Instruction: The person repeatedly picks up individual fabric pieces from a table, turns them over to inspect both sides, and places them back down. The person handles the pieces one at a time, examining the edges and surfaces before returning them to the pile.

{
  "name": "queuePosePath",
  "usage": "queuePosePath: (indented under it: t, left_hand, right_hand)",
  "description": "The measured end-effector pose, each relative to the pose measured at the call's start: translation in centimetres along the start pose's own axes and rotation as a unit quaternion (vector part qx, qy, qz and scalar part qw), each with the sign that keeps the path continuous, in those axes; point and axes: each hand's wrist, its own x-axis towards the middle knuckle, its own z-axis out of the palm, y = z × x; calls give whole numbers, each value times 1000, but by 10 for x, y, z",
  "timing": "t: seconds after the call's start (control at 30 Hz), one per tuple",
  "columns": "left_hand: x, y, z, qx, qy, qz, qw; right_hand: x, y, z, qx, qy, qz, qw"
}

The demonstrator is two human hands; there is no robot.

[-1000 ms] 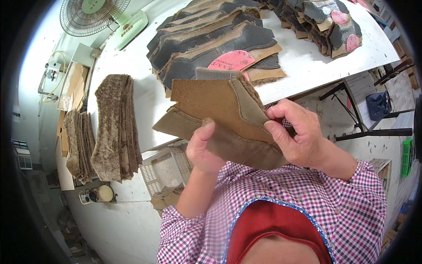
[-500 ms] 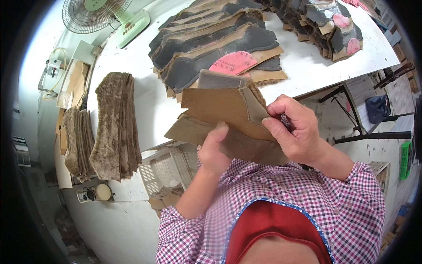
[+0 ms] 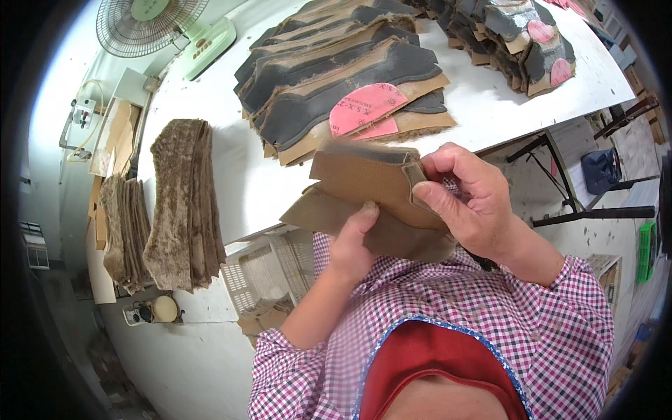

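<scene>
Between my hands, just off the table's near edge, is a brown leather piece point(image 3: 360, 175) with a stitched strip along its right side. An olive-brown flap lies under it, and a dark edge shows at its top. My left hand point(image 3: 355, 241) grips it from below, thumb laid on the front and fingers hidden behind. At the right edge my right hand point(image 3: 467, 192) pinches the stitched strip between thumb and curled fingers. Beyond them lies a stack of black-and-tan cut pieces point(image 3: 336, 84) with fuzzy edges. A pink paper pattern point(image 3: 365, 106) rests on that stack.
Two upright bundles of brown fleecy pieces point(image 3: 178, 203) stand at the left table edge. More stacked pieces point(image 3: 521, 42) lie far right on the white table point(image 3: 476, 119). A fan point(image 3: 150, 21) stands far left; a plastic basket point(image 3: 262, 276) sits below the edge.
The leather piece has shifted right and tilted, and its upper edge now sits lower. My left hand has moved slightly right with it. Both hands keep their grip.
</scene>
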Motion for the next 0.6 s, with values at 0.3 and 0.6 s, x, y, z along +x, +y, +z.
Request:
queuePosePath:
  t: [0.3,0.6]
  left_hand:
    - [0,2,11,42,35,-37,998]
    - [17,-24,-18,-40,-122,35,991]
  right_hand:
    - [2,-3,0,49,0,34,998]
    - [42,-12,-16,262,120,6,957]
